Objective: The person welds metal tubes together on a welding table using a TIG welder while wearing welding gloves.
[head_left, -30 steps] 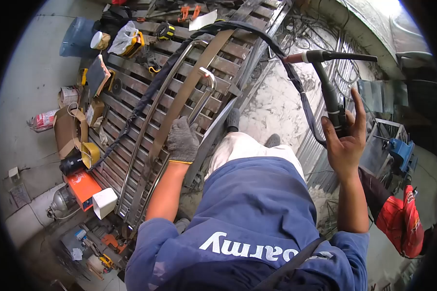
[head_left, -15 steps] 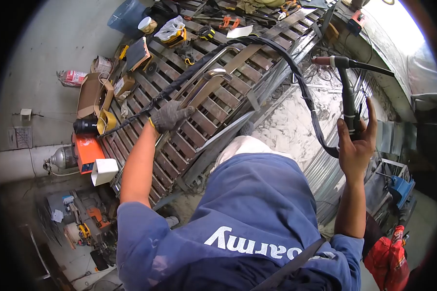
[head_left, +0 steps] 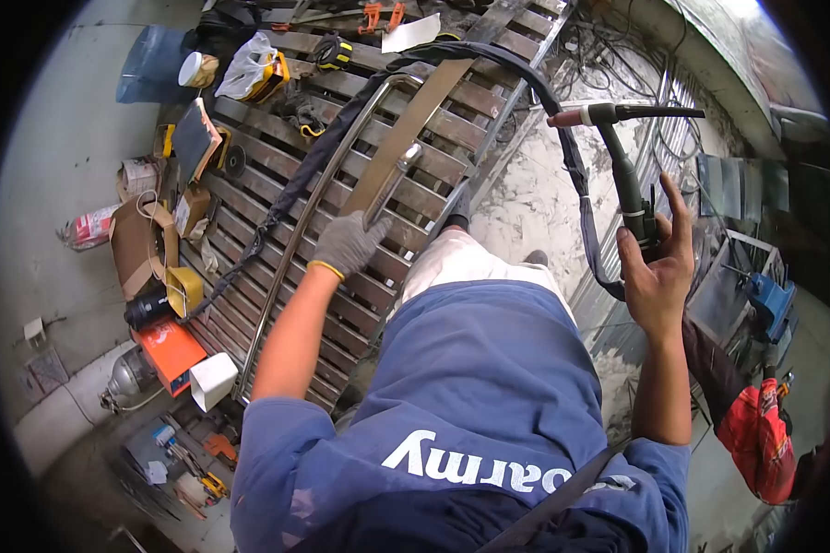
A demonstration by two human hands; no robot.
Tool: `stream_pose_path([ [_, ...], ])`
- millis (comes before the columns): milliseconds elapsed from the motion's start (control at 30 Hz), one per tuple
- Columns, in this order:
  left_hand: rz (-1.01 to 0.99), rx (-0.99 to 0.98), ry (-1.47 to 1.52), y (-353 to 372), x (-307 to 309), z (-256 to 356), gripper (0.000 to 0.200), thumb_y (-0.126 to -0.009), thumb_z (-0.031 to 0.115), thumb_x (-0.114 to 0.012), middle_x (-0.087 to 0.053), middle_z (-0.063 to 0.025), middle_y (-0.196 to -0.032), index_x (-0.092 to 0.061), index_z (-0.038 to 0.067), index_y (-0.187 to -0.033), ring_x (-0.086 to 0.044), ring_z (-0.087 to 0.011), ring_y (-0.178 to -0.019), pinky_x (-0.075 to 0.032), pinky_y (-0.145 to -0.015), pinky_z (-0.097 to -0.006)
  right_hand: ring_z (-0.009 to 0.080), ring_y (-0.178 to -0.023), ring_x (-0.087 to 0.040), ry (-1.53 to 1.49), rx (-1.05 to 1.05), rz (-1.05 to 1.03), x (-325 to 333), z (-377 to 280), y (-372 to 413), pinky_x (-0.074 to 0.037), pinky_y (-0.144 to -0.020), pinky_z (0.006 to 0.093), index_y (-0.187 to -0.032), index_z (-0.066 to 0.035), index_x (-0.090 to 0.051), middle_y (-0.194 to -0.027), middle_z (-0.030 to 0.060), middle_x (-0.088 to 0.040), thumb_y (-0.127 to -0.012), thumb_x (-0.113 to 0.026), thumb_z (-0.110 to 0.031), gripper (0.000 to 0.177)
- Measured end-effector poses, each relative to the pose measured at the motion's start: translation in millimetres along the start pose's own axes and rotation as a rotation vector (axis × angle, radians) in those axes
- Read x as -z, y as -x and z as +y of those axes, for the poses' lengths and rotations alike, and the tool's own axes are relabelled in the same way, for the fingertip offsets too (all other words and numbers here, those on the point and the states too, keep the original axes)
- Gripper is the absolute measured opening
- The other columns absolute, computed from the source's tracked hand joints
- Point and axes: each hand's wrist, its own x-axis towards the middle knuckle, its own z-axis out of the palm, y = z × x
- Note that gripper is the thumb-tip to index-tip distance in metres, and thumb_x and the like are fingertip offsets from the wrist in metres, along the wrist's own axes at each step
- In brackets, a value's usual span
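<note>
My left hand (head_left: 351, 243), in a grey work glove, is closed round a shiny metal tube (head_left: 399, 173) above the slatted bench. The tube's far end points up and away from me. Beside it a long brown flat strip (head_left: 415, 124) lies on the slats, its near end partly behind the glove. A longer bent metal tube (head_left: 315, 205) runs along its left side. In my bare right hand (head_left: 659, 276) is a TIG torch (head_left: 626, 180), held upright by the handle with one finger raised. Its black sheathed cable (head_left: 563, 120) arches from the torch over the bench.
On the slatted bench (head_left: 277, 198) lie a tape measure (head_left: 332, 52), a plastic bag (head_left: 251, 66) and orange clamps (head_left: 383, 16). Cardboard boxes (head_left: 138, 244) stand at its left edge. A person's red sleeve (head_left: 756, 433) shows at right, near a blue vise (head_left: 771, 302).
The view has shifted. My left hand has come nearer my body, and the held tube has turned so its curved end shows less. The torch stays in my right hand.
</note>
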Motion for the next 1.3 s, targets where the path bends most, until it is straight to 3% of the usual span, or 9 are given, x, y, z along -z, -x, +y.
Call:
stream_pose_path([
  [33,0.024,0.051,-0.177,3,0,5,0.065,-0.102,0.060,-0.072,-0.075,-0.0341,-0.093,-0.078,-0.004,-0.104,-0.075,-0.0517,-0.098,-0.058,-0.082,-0.0544,0.0079,-0.084,-0.065,-0.009,-0.029,-0.004,-8,0,-3,-0.053,-0.076,0.0247,-0.174,-0.011,-0.037,-0.105,0.0077,-0.073,-0.097,-0.072,0.008,0.087],
  [133,-0.108,-0.108,0.231,-11,4,-25,0.057,-0.101,0.052,-0.073,-0.075,-0.0345,-0.092,-0.077,-0.005,-0.107,-0.076,-0.0515,-0.095,-0.059,-0.083,-0.0559,0.0075,-0.084,-0.065,-0.030,-0.072,-0.003,-33,5,-12,-0.053,-0.075,0.0241,-0.174,-0.011,-0.036,-0.105,0.0077,-0.073,-0.097,-0.072,0.008,0.088],
  [233,-0.371,0.019,0.195,-29,32,-32,0.052,-0.100,0.046,-0.076,-0.075,-0.0319,-0.087,-0.075,-0.006,-0.097,-0.075,-0.0517,-0.088,-0.058,-0.077,-0.0542,0.0065,-0.082,-0.064,-0.051,-0.152,-0.013,-55,-1,-19,-0.052,-0.072,0.0232,-0.174,-0.011,-0.036,-0.104,0.0070,-0.072,-0.097,-0.073,0.008,0.088],
  [367,-0.171,0.000,-0.336,-27,35,-9,0.052,-0.105,0.050,-0.065,-0.078,-0.0295,-0.091,-0.076,-0.001,-0.102,-0.077,-0.0489,-0.089,-0.061,-0.084,-0.0571,0.0060,-0.081,-0.064,-0.056,-0.122,-0.011,-81,16,-24,-0.050,-0.071,0.0231,-0.174,-0.010,-0.036,-0.101,0.0062,-0.071,-0.097,-0.073,0.007,0.088],
  [533,-0.068,-0.025,-0.385,-23,28,0,0.051,-0.106,0.053,-0.063,-0.079,-0.0266,-0.090,-0.073,0.003,-0.100,-0.078,-0.0467,-0.088,-0.062,-0.083,-0.0578,0.0098,-0.093,-0.068,-0.092,-0.173,-0.056,-107,29,-20,-0.054,-0.083,0.0243,-0.173,-0.009,-0.040,-0.109,0.0101,-0.075,-0.099,-0.075,0.006,0.083],
  [1067,0.091,-0.058,-0.376,-17,25,-1,0.051,-0.096,0.056,-0.077,-0.074,-0.0234,-0.089,-0.071,0.005,-0.100,-0.075,-0.0467,-0.089,-0.058,-0.081,-0.0594,0.0127,-0.085,-0.066,-0.092,-0.197,-0.111,-128,52,-6,-0.054,-0.082,0.0283,-0.169,-0.009,-0.047,-0.098,0.0081,-0.073,-0.100,-0.077,0.000,0.076],
  [1167,0.352,-0.251,-0.412,-7,39,13,0.045,-0.095,0.047,-0.081,-0.072,-0.0194,-0.085,-0.070,0.004,-0.098,-0.072,-0.0440,-0.082,-0.059,-0.077,-0.0543,0.0127,-0.083,-0.066,-0.068,-0.198,-0.145,-128,51,-7,-0.055,-0.081,0.0286,-0.168,-0.010,-0.049,-0.096,0.0089,-0.072,-0.100,-0.077,-0.001,0.074],
  [1267,0.306,-0.474,0.004,3,41,36,0.035,-0.095,0.035,-0.083,-0.070,-0.0162,-0.086,-0.068,0.003,-0.098,-0.070,-0.0402,-0.080,-0.059,-0.074,-0.0468,0.0126,-0.082,-0.065,-0.080,-0.197,-0.140,-138,57,-9,-0.055,-0.080,0.0290,-0.168,-0.010,-0.050,-0.095,0.0086,-0.073,-0.101,-0.078,-0.003,0.072],
  [1300,0.117,-0.479,0.188,0,41,49,0.031,-0.095,0.029,-0.083,-0.070,-0.0162,-0.090,-0.069,0.002,-0.101,-0.071,-0.0369,-0.083,-0.059,-0.076,-0.0438,0.0126,-0.082,-0.065,-0.090,-0.195,-0.132,-142,59,-9,-0.055,-0.080,0.0291,-0.167,-0.010,-0.051,-0.095,0.0084,-0.073,-0.102,-0.078,-0.004,0.071],
])
